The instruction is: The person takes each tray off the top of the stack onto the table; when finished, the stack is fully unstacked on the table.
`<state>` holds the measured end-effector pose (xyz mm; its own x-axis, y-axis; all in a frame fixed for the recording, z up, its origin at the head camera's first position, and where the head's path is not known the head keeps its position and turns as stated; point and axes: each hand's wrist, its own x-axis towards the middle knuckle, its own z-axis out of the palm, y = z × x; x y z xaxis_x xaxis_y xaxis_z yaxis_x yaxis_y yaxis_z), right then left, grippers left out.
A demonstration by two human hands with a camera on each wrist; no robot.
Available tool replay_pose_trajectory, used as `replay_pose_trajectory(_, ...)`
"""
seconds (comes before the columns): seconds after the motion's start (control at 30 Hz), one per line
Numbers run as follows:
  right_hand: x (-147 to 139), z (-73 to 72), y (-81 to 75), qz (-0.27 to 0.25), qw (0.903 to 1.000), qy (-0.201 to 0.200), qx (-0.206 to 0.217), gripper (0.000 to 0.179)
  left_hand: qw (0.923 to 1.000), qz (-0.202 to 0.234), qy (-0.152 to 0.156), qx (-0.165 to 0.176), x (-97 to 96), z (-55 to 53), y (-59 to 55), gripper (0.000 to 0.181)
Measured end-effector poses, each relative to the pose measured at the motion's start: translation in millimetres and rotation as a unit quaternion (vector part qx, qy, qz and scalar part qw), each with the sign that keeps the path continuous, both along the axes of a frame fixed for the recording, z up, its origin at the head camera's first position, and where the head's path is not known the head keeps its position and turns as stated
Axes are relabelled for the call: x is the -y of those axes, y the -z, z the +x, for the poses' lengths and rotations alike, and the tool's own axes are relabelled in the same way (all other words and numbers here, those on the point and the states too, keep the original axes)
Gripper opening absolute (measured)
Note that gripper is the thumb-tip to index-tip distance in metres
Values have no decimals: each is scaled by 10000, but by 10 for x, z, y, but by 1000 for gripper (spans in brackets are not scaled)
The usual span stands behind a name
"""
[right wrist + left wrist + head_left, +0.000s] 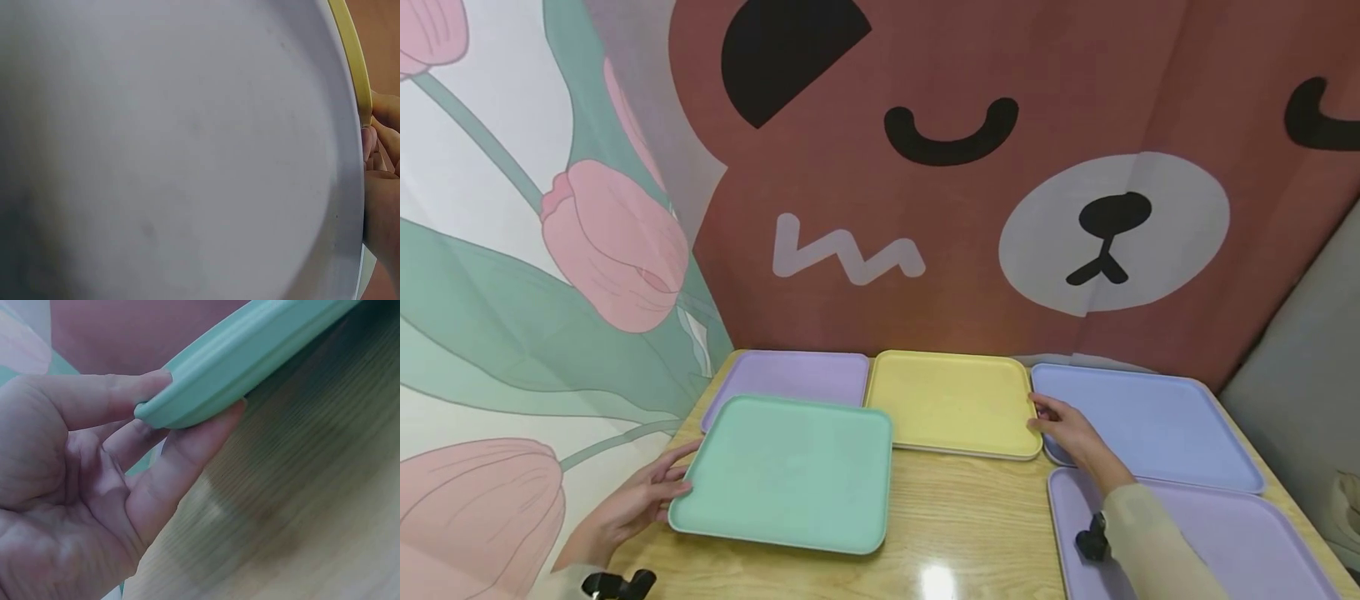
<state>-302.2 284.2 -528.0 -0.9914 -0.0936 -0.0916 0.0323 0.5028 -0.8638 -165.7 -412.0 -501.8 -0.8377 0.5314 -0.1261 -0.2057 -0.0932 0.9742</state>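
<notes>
**Two hands, five trays on a wooden bench**

A lilac tray (1225, 542) lies nearest the camera at the right, under the person's sleeved right forearm. The right hand (1071, 433) reaches between the yellow tray (951, 404) and the blue tray (1157, 421), fingers curled at the yellow tray's right edge; whether they actually clamp that rim cannot be told. At the left, the left hand (636, 500) pinches the mint-green tray (786, 471), thumb above and fingers beneath its left rim, apparently to lift that edge off the bench (970, 508). The near-square green tray sits front left, its far edge overlapping a second lilac tray (797, 375), sides running roughly square to the bench. A cartoon bear backdrop (1000, 167) hangs behind.
</notes>
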Motion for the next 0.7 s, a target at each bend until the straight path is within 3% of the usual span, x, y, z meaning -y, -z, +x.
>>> replay_pose_trajectory(0.4, -10, -10, 13, -84, 10000, 10, -12, 62, 9996, 44, 11, 294, 171, 129, -16, 66)
replay_pose_trajectory(0.7, 0, 2, 0, -113, 9999, 3, 8, 63, 9977, 464, 325, 363, 278, 236, -6, 69)
